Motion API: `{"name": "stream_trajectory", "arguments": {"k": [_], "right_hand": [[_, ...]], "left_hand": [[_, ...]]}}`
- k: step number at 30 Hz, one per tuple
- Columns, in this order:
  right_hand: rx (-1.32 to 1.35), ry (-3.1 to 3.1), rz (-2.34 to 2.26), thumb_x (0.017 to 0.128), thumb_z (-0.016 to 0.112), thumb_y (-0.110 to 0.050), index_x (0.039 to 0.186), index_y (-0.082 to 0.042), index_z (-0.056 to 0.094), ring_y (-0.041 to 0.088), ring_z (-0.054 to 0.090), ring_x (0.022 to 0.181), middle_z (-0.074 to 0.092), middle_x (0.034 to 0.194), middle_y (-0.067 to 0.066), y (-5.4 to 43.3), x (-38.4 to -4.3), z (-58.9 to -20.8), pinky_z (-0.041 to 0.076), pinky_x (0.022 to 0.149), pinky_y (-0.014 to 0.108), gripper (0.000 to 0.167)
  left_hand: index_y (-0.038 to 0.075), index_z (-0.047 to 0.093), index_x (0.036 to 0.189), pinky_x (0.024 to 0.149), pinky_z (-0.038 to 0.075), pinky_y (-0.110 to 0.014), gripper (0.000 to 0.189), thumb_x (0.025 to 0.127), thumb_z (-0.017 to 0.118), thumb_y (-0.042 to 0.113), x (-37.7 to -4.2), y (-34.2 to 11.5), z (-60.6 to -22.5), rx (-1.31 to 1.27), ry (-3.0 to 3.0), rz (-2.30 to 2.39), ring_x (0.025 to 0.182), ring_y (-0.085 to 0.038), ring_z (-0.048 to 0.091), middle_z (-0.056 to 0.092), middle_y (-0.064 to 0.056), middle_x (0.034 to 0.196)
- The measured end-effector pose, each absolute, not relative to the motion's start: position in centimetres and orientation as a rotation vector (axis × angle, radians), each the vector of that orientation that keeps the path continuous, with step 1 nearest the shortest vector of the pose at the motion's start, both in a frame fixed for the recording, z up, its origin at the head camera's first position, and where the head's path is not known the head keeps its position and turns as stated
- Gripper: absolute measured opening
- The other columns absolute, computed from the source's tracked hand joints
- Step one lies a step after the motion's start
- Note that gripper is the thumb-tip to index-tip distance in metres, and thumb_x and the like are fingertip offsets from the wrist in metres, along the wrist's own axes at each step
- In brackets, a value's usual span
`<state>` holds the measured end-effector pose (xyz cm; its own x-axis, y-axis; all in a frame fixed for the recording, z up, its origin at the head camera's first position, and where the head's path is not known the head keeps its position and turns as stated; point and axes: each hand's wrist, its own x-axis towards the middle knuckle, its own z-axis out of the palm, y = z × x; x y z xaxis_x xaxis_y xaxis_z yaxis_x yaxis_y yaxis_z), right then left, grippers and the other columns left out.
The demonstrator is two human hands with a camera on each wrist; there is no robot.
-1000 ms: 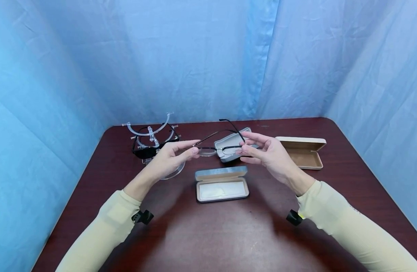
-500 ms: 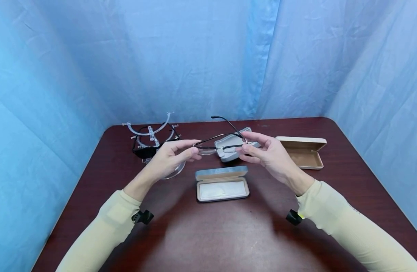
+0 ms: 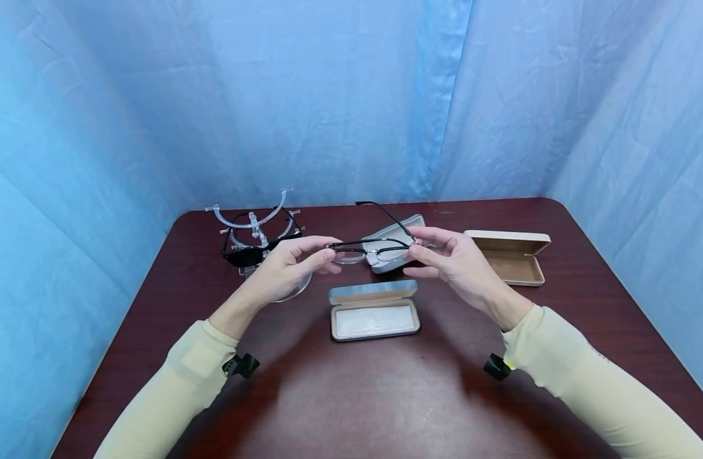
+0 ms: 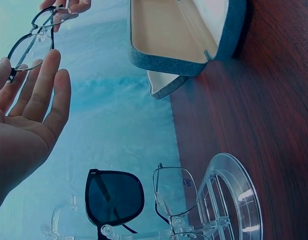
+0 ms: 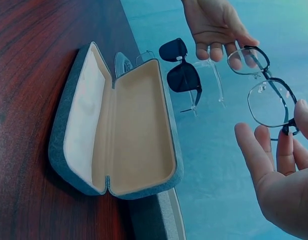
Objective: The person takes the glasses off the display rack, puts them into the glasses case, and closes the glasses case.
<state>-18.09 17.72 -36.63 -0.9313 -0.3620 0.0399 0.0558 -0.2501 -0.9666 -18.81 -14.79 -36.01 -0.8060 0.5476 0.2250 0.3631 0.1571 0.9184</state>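
A pair of dark-rimmed eyeglasses [image 3: 351, 251] with clear lenses is held level above the table. My left hand [image 3: 288, 264] pinches its left end between thumb and fingers. At the other end, my right hand [image 3: 456, 260] pinches the frame near the hinge. One temple lies across behind the lenses; the right one slants up and to the left. Below the glasses stands an open grey-blue glasses case [image 3: 374, 336] with a white cloth [image 3: 374, 322] in it. In the right wrist view both lenses [image 5: 269, 102] show between the hands.
A second open grey case [image 3: 399, 233] lies behind the glasses. An open beige case [image 3: 517, 238] stands at right. Behind my left hand is a clear display stand [image 3: 253, 220] bearing sunglasses [image 4: 116, 197] and thin-rimmed glasses [image 4: 175, 190]. Blue curtains [image 3: 305, 115] surround the table [image 3: 374, 408].
The left temple has swung down closer to the lenses. The right temple's tip has shifted left. Both hands stay nearly in place, the right fingers moving slightly; the cases are unmoved.
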Motion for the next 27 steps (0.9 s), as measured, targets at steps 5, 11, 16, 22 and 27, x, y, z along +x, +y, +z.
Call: {"name": "stream_trajectory", "arguments": {"k": [5, 11, 16, 22, 27], "right_hand": [[-0.395, 1.742, -2.255, 0.099, 0.064, 0.0, 0.137, -0.002, 0.058, 0.021, 0.07, 0.099, 0.069, 0.111, 0.009, 17.79, -18.07, -36.58, 0.056, 0.091, 0.05, 0.039], [-0.4, 1.761, -2.213, 0.099, 0.065, -0.002, 0.141, 0.004, 0.053, 0.024, 0.071, 0.1, 0.07, 0.112, 0.012, 17.89, -18.12, -36.39, 0.055, 0.092, 0.049, 0.045], [-0.398, 1.84, -2.122, 0.099, 0.067, -0.005, 0.142, 0.007, 0.051, 0.027, 0.073, 0.098, 0.072, 0.11, 0.013, 18.01, -18.14, -36.06, 0.056, 0.091, 0.046, 0.048], [-0.405, 1.892, -2.057, 0.098, 0.069, -0.006, 0.139, 0.001, 0.056, 0.027, 0.073, 0.095, 0.073, 0.111, 0.014, 18.28, -18.17, -36.04, 0.056, 0.09, 0.045, 0.044], [-0.417, 1.926, -2.0, 0.098, 0.068, -0.007, 0.14, 0.003, 0.055, 0.03, 0.072, 0.097, 0.073, 0.114, 0.013, 18.44, -18.19, -36.06, 0.057, 0.09, 0.044, 0.045]], "left_hand": [[0.005, 0.061, 0.136, 0.088, 0.059, -0.04, 0.033, 0.105, 0.058, 0.015, -18.85, -14.82, -35.97, 0.905, 2.235, 1.716, 0.095, -0.035, 0.073, 0.073, -0.013, 0.112], [0.008, 0.06, 0.139, 0.083, 0.06, -0.043, 0.034, 0.106, 0.057, 0.02, -18.98, -15.04, -35.84, 0.857, 2.219, 1.671, 0.094, -0.03, 0.074, 0.073, -0.016, 0.115], [0.012, 0.06, 0.139, 0.08, 0.061, -0.042, 0.036, 0.106, 0.058, 0.024, -19.09, -15.15, -35.67, 0.799, 2.212, 1.652, 0.095, -0.033, 0.074, 0.074, -0.012, 0.112], [0.015, 0.061, 0.139, 0.075, 0.062, -0.042, 0.036, 0.105, 0.059, 0.027, -19.02, -15.16, -35.54, 0.769, 2.204, 1.64, 0.094, -0.029, 0.074, 0.075, -0.009, 0.111], [0.017, 0.061, 0.139, 0.067, 0.062, -0.043, 0.036, 0.105, 0.06, 0.028, -18.98, -15.17, -35.5, 0.735, 2.163, 1.652, 0.088, -0.038, 0.074, 0.074, -0.016, 0.11]]}}
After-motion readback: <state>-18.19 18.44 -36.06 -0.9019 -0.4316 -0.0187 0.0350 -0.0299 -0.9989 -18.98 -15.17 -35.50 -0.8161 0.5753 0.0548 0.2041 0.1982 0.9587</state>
